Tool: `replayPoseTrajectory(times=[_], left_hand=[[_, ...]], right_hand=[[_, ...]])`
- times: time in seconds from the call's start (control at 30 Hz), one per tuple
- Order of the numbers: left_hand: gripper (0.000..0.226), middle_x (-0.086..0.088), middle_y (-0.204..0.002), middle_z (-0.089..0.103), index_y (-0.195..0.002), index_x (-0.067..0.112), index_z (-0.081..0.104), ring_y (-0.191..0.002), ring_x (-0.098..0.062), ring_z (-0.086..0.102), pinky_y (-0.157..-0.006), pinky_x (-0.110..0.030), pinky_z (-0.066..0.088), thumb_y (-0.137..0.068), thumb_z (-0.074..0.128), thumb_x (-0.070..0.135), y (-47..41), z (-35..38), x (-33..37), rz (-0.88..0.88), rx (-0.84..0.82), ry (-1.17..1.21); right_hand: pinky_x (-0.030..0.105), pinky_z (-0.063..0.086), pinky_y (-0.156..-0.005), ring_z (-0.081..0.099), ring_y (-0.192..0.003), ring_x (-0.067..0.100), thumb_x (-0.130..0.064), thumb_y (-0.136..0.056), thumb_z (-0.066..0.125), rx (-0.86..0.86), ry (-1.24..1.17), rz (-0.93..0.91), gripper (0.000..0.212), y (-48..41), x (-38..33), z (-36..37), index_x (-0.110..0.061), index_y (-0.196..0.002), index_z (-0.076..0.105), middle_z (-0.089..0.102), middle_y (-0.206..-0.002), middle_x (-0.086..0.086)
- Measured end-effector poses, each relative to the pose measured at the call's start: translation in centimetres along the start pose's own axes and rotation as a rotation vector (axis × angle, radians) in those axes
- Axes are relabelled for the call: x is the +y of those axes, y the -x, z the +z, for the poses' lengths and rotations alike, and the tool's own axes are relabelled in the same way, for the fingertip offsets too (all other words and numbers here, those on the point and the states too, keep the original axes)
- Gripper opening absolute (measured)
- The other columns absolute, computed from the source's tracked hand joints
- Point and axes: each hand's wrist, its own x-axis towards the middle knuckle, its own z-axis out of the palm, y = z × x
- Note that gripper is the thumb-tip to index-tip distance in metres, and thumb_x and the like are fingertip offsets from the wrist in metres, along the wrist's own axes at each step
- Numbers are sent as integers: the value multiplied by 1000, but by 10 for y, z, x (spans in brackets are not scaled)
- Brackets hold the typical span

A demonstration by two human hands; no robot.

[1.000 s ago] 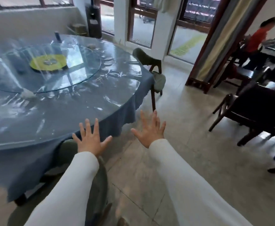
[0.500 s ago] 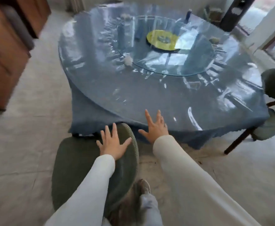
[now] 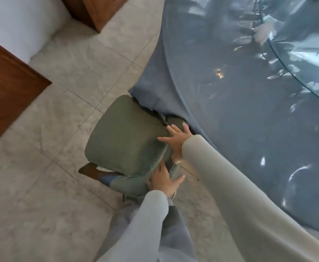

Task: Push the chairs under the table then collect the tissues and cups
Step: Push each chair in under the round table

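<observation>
No text, label, brand, number or sign could be read anywhere in the view.

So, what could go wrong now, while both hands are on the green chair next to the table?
1. The blue tablecloth hangs against the green chair; pushing may catch and drag it, shifting the tissue on the table.
2. The left hand and right hand lie flat rather than gripping, so the chair could slip or turn.
3. The right hand's fingers sit near the table edge and might get pinched.
</observation>
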Motion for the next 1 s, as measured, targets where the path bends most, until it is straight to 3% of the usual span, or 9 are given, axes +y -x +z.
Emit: replayPoseTrajectory(times=[0.07, 0.13, 0.23, 0.3, 0.4, 0.53, 0.73, 1.0], left_hand=[[84, -1, -151, 45, -150, 28, 31, -139, -29, 42, -114, -54, 31, -81, 61, 66, -9, 1, 6, -61, 19, 23], [73, -2, -142, 53, -145, 29, 37, -131, -31, 49, -109, -52, 39, -83, 65, 54, -19, -3, 9, -83, -16, 41], [70, -9, -133, 57, -144, 25, 36, -122, -35, 54, -102, -53, 46, -80, 65, 31, -28, -4, 10, -53, -63, -7], [71, -13, -128, 58, -144, 21, 36, -118, -37, 56, -100, -52, 49, -78, 64, 23, -29, -6, 10, -14, -73, -74], [70, -15, -125, 59, -145, 19, 37, -113, -37, 58, -94, -43, 52, -80, 64, 19, -30, -15, 11, 62, -108, -209], [68, -14, -121, 61, -145, 13, 38, -107, -35, 62, -87, -40, 56, -82, 65, 18, -29, -25, 13, 131, -170, -358], [34, -15, -111, 65, -112, 3, 59, -97, -33, 65, -73, -34, 53, -83, 64, 19, -22, -44, -21, 235, -266, -556], [38, -11, -111, 64, -120, 8, 60, -105, -31, 64, -76, -28, 48, -86, 62, 24, -15, -90, -113, 443, -353, -805]], right_hand=[[65, -13, -115, -9, -153, 31, -43, -90, 60, -141, 166, -1, 76, -9, 3, 1, -47, -155, 19, -3, -166, 13], [66, -10, -115, -4, -153, 31, -42, -99, 49, -78, 301, -18, 55, -13, 10, 10, -42, -152, 32, 10, -166, 11], [62, -5, -119, 18, -149, 30, -47, -88, 60, 154, 362, -117, 53, -14, 19, 24, -34, -139, 56, 44, -151, 6], [57, -4, -121, 26, -146, 29, -53, -79, 67, 169, 372, -131, 60, -11, 21, 24, -34, -135, 58, 51, -145, 3], [52, 3, -122, 31, -143, 27, -47, -84, 66, 159, 349, -72, 50, -8, 16, 21, -34, -132, 61, 52, -143, 2], [49, 1, -123, 30, -144, 26, -35, -99, 52, 172, 286, 13, 36, -7, 9, 18, -32, -133, 61, 50, -147, 1], [50, -3, -123, 23, -148, 26, -33, -97, 56, 130, 163, 121, 41, 1, -38, 29, -30, -138, 58, 43, -152, 3], [52, -5, -123, 16, -149, 29, -27, -95, 61, 215, -186, 427, 42, 12, -161, 53, -25, -137, 59, 35, -156, 6]])
